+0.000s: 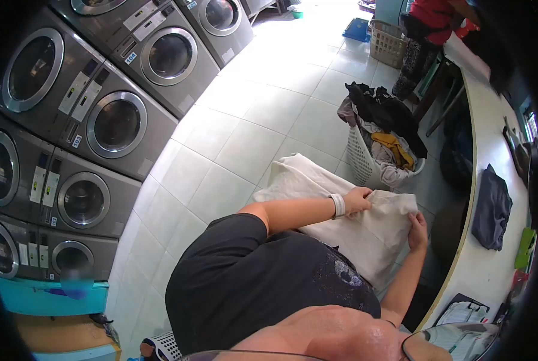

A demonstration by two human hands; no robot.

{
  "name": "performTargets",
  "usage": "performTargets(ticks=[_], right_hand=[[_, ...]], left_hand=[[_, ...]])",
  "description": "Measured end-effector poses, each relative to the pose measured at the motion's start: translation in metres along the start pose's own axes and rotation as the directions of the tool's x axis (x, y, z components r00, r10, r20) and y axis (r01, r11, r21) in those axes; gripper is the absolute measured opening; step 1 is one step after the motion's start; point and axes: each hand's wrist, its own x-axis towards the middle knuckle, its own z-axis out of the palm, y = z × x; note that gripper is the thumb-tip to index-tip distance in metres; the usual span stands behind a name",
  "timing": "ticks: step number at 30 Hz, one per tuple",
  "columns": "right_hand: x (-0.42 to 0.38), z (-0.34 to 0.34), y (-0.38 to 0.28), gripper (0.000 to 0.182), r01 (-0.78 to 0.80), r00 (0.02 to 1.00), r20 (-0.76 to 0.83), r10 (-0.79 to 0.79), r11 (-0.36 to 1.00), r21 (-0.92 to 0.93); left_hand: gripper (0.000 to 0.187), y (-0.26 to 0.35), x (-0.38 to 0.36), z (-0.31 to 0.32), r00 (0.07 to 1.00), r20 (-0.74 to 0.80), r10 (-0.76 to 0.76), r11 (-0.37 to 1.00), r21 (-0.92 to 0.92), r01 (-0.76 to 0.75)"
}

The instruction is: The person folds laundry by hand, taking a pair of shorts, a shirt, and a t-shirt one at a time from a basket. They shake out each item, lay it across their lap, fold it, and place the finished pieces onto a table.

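A large off-white cloth [347, 225] hangs spread in front of my body. My left hand [358, 201], with a white band at its wrist, pinches the cloth near its upper edge. To the right, my right hand [418, 230] grips the cloth's right corner, fingers closed round the fabric. Just beyond the cloth stands a white laundry basket [365, 157] heaped with clothes, including a black garment [383, 111] and a yellow piece [394, 149].
A long white table [461, 265] runs along the right, with a folded dark garment [492, 207] and a clipboard [461, 310]. Stacked machines [118, 123] line the left. Beyond the heaped basket are a person [422, 42] and a beige basket [387, 45].
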Motion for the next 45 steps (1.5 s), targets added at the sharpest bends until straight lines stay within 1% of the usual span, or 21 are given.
performTargets(ticks=[1,2,3,4,6,9,13,16,21,23,25,30,31,32,34,36,38,39,42,43,45], right_hand=[[-0.015,-0.004,-0.008,0.022,-0.004,0.996,0.086,-0.004,0.996,0.095],[-0.031,-0.011,-0.008,0.022,-0.006,0.997,0.083,-0.002,0.995,0.095],[-0.048,-0.023,-0.008,0.019,0.027,0.988,0.152,-0.032,0.999,0.035],[-0.062,-0.035,-0.006,0.018,0.063,0.974,0.221,-0.056,0.998,-0.026],[-0.087,-0.055,0.0,0.019,0.04,0.981,0.193,0.0,0.979,-0.202],[-0.101,-0.056,0.004,0.021,-0.001,0.998,0.052,0.028,0.888,-0.46],[-0.096,0.002,0.005,0.034,0.044,0.996,-0.036,-0.08,0.811,-0.584],[-0.078,0.015,0.014,0.043,0.039,0.995,-0.052,-0.087,0.803,-0.594],[-0.065,0.01,-0.008,0.022,-0.183,0.981,-0.091,0.174,0.646,-0.741],[-0.071,0.01,-0.019,0.019,-0.137,0.989,-0.043,0.143,0.756,-0.64],[-0.082,0.013,-0.027,0.015,-0.092,0.995,0.001,0.104,0.88,-0.465],[-0.079,-0.008,-0.015,0.015,-0.128,0.991,-0.101,0.087,0.83,-0.543],[-0.071,-0.015,-0.004,0.015,-0.198,0.976,-0.198,0.092,0.759,-0.621],[-0.068,-0.011,0.007,0.028,-0.141,0.977,-0.19,-0.098,0.377,-0.916],[-0.072,0.029,0.016,0.048,-0.307,0.899,-0.319,-0.301,0.088,-0.948],[-0.061,0.049,0.036,0.061,-0.154,0.921,-0.169,-0.351,0.069,-0.986],[-0.079,0.095,0.032,0.059,-0.061,0.94,-0.06,-0.336,0.008,-0.998],[-0.086,0.114,0.031,0.059,0.035,0.947,0.049,-0.317,-0.049,-0.998],[-0.096,0.131,0.031,0.06,-0.025,0.975,-0.017,-0.222,-0.029,-0.999],[-0.095,0.128,0.032,0.06,-0.028,0.974,-0.019,-0.224,-0.035,-0.999],[-0.091,0.122,0.038,0.061,-0.008,0.97,-0.01,-0.241,0.01,-1.0]], left_hand=[[0.028,0.005,-0.019,0.007,0.944,0.079,0.32,0.941,0.094,-0.326],[0.034,0.005,-0.032,0.008,0.783,0.185,0.594,0.77,0.153,-0.62],[0.041,0.001,-0.039,0.002,0.631,0.326,0.704,0.457,0.472,-0.754],[0.041,0.017,-0.062,0.0,0.518,0.586,0.623,0.321,0.413,-0.852],[0.034,0.012,-0.087,-0.009,0.333,0.756,0.564,-0.017,0.414,-0.91],[0.028,-0.003,-0.083,-0.056,0.44,0.689,0.577,-0.106,0.597,-0.795],[0.029,-0.003,-0.086,-0.141,0.772,0.144,0.619,-0.08,0.99,-0.121],[0.027,-0.008,-0.097,-0.191,0.724,0.096,0.683,-0.003,0.992,-0.129],[0.022,-0.01,-0.115,-0.205,0.662,-0.143,0.735,0.107,0.99,0.095],[0.015,-0.014,-0.112,-0.21,0.61,-0.241,0.755,0.144,0.968,0.205],[0.013,-0.015,-0.111,-0.217,0.604,-0.177,0.777,0.089,0.981,0.173],[0.011,-0.007,-0.112,-0.215,0.479,-0.071,0.875,0.056,0.997,0.046],[0.015,-0.003,-0.117,-0.207,0.534,-0.122,0.837,0.084,0.992,0.095],[0.02,-0.003,-0.118,-0.201,0.583,-0.174,0.793,0.11,0.983,0.145],[0.029,-0.009,-0.115,-0.19,0.576,-0.179,0.797,0.11,0.982,0.153],[0.039,-0.014,-0.113,-0.179,0.576,-0.184,0.797,0.106,0.98,0.166],[0.052,-0.015,-0.118,-0.164,0.751,-0.15,0.643,0.045,0.986,0.159],[0.066,-0.023,-0.113,-0.168,0.858,-0.213,0.468,0.12,0.977,0.177],[0.075,-0.004,-0.125,-0.164,0.875,-0.307,0.376,0.302,0.933,0.197],[0.081,-0.015,-0.104,-0.192,0.875,-0.251,0.413,0.232,0.959,0.165],[0.082,0.02,-0.095,-0.25,0.946,-0.079,0.315,0.359,0.932,-0.042]])
